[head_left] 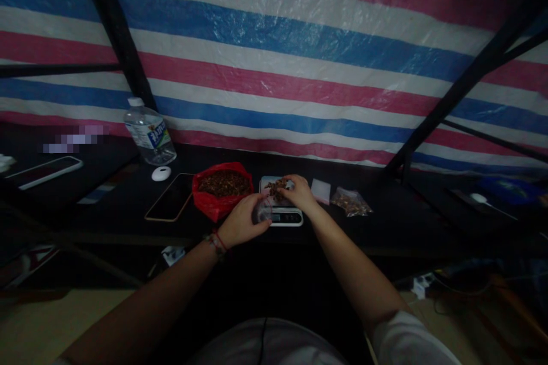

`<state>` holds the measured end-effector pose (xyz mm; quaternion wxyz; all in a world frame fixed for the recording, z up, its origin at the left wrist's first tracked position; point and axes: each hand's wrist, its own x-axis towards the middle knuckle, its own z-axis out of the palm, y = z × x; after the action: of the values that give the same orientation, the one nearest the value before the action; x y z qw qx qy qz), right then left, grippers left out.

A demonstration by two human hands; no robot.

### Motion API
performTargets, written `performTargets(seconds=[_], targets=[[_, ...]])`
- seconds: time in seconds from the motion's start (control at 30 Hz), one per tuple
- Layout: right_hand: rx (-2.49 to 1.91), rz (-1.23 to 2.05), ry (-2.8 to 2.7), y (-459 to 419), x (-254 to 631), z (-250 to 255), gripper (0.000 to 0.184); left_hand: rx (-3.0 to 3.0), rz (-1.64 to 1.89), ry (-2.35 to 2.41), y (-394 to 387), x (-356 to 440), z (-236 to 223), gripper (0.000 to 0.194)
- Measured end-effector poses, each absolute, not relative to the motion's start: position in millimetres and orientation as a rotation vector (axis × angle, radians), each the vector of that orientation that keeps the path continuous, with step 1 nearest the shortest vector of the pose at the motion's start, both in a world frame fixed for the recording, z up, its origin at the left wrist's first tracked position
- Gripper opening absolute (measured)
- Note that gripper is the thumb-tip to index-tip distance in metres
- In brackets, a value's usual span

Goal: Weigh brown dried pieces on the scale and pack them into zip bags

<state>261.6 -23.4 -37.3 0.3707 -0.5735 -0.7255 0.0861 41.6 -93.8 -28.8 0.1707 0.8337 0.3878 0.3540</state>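
My left hand (243, 222) is closed around a small clear plastic cup (262, 212), tilted beside the front left corner of a digital kitchen scale (295, 217). Dried brown pieces (274, 186) lie heaped on the scale's pan. Over that heap my right hand (301, 194) bends its fingers together, pinching some of the pieces. Left of the scale stands an open red plastic bag (214, 205) full of similar brown bits. To the right are a stack of small clear bags (321, 191) and a filled clear bag (351, 203).
A phone (170, 198) lies left of the red bag, with a white mouse-like object (161, 173) and a clear water bottle (150, 136) behind it. Another phone (47, 172) is further left. Dark frame posts (122, 40) rise before a striped plastic sheet (274, 63).
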Motion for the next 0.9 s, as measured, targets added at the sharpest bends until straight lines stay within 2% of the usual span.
performTargets(seconds=[0.27, 0.4, 0.63, 0.9], targets=[[-1.444, 0.353, -1.793, -26.0, 261.3, -28.6, 0.032, 2.256, 1.05, 1.206, -91.5, 45.5, -33.4, 0.052], [-1.337, 0.43, -1.716, -39.6, 257.8, -21.2, 0.037, 2.176, 1.068, 1.233, -91.9, 47.7, -30.6, 0.052], [-0.979, 0.813, -1.698, -85.0, 247.4, -5.9, 0.041, 2.192, 1.129, 1.178, -98.5, 53.3, -23.7, 0.057], [-1.016, 0.799, -1.81, -111.9, 244.7, 8.1, 0.052, 2.223, 1.179, 1.169, -107.4, 54.5, -19.8, 0.053]])
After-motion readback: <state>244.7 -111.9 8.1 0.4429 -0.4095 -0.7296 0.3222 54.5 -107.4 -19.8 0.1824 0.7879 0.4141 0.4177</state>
